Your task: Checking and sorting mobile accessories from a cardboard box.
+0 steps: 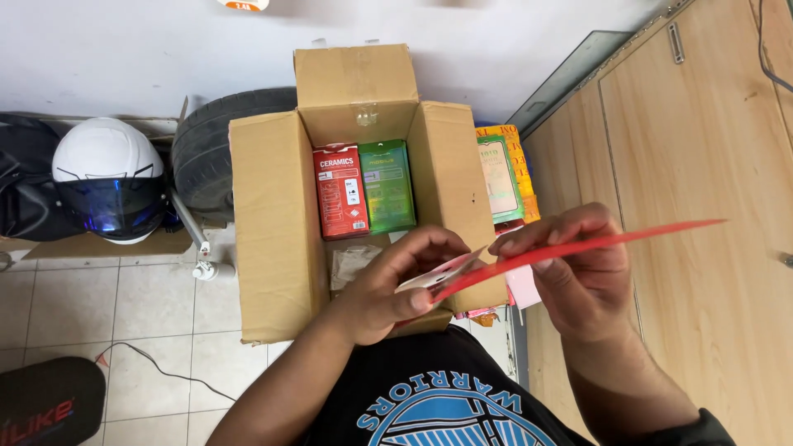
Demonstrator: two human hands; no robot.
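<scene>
Two packs (364, 189) in cardboard box (273, 223)

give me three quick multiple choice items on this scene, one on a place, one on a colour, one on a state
1. Where does the white helmet lie?
A. left of the cardboard box
B. inside the box
C. on the wooden cabinet

2. What colour is the small box beside the red box?
A. blue
B. green
C. black

3. How is the cardboard box?
A. taped shut
B. crushed flat
C. open, flaps up

Answers:
1. A, the helmet sits on the floor by the tyre, left of the box.
2. B, its face is green.
3. C, the flaps stand apart and the contents show.

Both the left hand and the right hand hold the red flat sheet.
</scene>
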